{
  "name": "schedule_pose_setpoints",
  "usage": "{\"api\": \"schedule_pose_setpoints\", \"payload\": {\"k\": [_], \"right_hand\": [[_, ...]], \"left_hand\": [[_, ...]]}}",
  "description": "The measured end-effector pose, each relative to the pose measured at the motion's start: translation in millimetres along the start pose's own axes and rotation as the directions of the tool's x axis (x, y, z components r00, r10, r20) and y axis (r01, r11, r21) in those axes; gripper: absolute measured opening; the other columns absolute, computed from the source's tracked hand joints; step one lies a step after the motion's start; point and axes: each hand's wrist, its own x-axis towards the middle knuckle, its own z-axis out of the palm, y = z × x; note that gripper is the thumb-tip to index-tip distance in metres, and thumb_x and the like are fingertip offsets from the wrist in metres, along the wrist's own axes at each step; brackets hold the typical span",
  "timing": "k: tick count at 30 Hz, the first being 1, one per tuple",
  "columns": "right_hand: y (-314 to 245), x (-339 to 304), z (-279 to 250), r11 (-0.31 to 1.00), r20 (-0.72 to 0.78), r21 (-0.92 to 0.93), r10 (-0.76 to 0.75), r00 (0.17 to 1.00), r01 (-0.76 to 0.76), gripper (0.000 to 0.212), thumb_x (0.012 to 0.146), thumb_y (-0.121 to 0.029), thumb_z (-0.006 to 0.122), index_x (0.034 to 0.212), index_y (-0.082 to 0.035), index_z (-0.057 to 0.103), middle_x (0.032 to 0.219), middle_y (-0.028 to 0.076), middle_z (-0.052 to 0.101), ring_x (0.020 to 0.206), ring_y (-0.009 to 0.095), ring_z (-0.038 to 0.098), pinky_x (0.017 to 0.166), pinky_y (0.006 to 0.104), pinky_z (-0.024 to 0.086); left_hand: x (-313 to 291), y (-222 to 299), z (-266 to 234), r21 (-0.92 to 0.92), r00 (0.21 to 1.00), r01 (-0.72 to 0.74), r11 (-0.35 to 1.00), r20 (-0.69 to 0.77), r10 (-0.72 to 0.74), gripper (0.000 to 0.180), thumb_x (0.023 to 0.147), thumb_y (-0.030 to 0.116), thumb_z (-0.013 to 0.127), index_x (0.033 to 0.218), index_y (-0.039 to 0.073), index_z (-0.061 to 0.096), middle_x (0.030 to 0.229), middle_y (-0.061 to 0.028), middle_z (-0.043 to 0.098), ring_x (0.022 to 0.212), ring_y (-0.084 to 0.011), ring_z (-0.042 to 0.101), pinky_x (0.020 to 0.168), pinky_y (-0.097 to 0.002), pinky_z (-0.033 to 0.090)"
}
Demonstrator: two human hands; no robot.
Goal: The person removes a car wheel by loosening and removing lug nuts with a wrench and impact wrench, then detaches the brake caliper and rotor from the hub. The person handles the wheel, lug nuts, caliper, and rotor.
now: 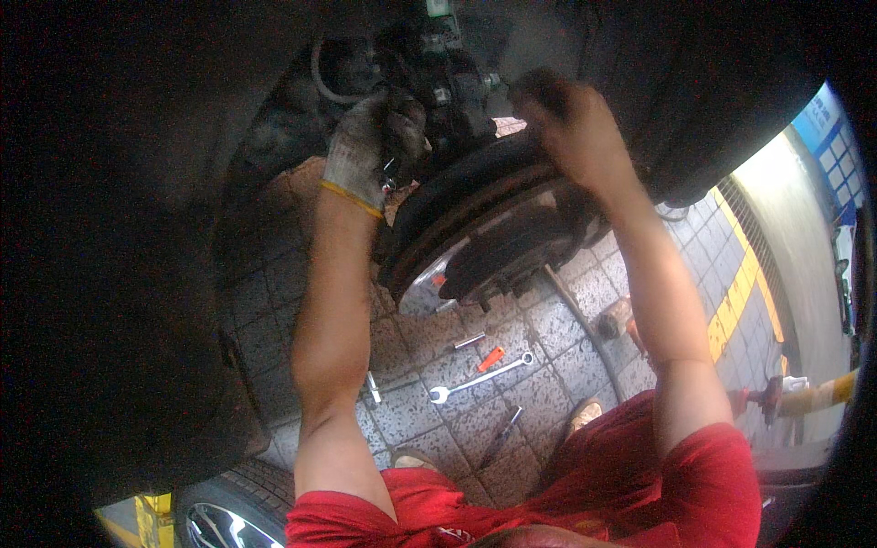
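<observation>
My left hand [375, 146], in a whitish work glove with a yellow cuff, is raised to the dark suspension parts [448, 91] behind the brake disc. Its fingers are curled, and a small shiny metal piece shows beside the palm; what they grip is hidden in shadow. My right hand [585, 132], its wrist bare, is up on the other side, near a protruding bolt [493, 79]. Motion and darkness smear its fingers. Between and below both hands sits the brake disc [429, 288] with its hub [507, 251]. A curved hose [320, 68] runs above the glove.
On the tiled floor lie a combination wrench [484, 379], an orange-handled tool [491, 359], a metal socket [470, 341], a small metal rod [374, 387] and a dark-handled tool [502, 437]. A wheel [228, 516] lies at lower left. The dark wheel arch surrounds my arms.
</observation>
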Motion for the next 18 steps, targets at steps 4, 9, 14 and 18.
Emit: {"api": "schedule_pose_setpoints", "payload": {"k": [4, 9, 14, 18], "right_hand": [[1.0, 1.4, 1.5, 0.998, -0.023, -0.011, -0.055, 0.998, 0.055, 0.029, 0.098, -0.026, 0.066, 0.108, 0.001, 0.07, 0.1, 0.029, 0.071, 0.101, 0.05, 0.066, 0.088, 0.0518, 0.055], [-0.6, 0.5, 0.9, 0.999, -0.025, 0.029, -0.04, 0.999, 0.041, 0.028, 0.098, -0.026, 0.066, 0.108, 0.0, 0.07, 0.101, 0.029, 0.071, 0.1, 0.05, 0.066, 0.085, 0.0514, 0.055], [2.1, -0.6, 0.5, 0.996, -0.037, -0.014, -0.092, 0.995, 0.092, 0.027, 0.098, -0.027, 0.065, 0.107, -0.001, 0.071, 0.099, 0.028, 0.071, 0.097, 0.048, 0.069, 0.083, 0.0511, 0.055], [4.0, -0.8, 1.0, 0.995, -0.044, 0.042, -0.085, 0.995, 0.087, 0.028, 0.098, -0.027, 0.066, 0.107, -0.001, 0.071, 0.097, 0.027, 0.071, 0.096, 0.049, 0.069, 0.083, 0.0519, 0.055]], "left_hand": [[-5.6, -8.9, 11.1, 0.424, 0.924, -0.122, 0.897, -0.282, 0.259, 0.033, 0.107, 0.039, 0.054, 0.1, 0.011, 0.069, 0.084, -0.0053, 0.069, 0.065, -0.0191, 0.065, 0.06, -0.037, 0.058], [-14.0, -20.7, 16.9, 0.416, 0.938, -0.16, 0.895, -0.218, 0.269, 0.039, 0.109, 0.043, 0.053, 0.109, 0.009, 0.072, 0.09, -0.0075, 0.071, 0.079, -0.0206, 0.069, 0.07, -0.035, 0.059], [-2.8, -25.1, -4.0, 0.823, 0.89, -0.192, 0.534, -0.084, 0.449, 0.044, 0.109, 0.039, 0.052, 0.127, 0.002, 0.067, 0.113, -0.0195, 0.073, 0.094, -0.0325, 0.071, 0.085, -0.0434, 0.059], [1.7, -12.8, -31.2, 0.724, 0.899, 0.093, -0.683, 0.234, 0.37, 0.046, 0.106, 0.018, 0.05, 0.147, -0.002, 0.05, 0.139, -0.0325, 0.059, 0.118, -0.0449, 0.064, 0.104, -0.0497, 0.052]]}}
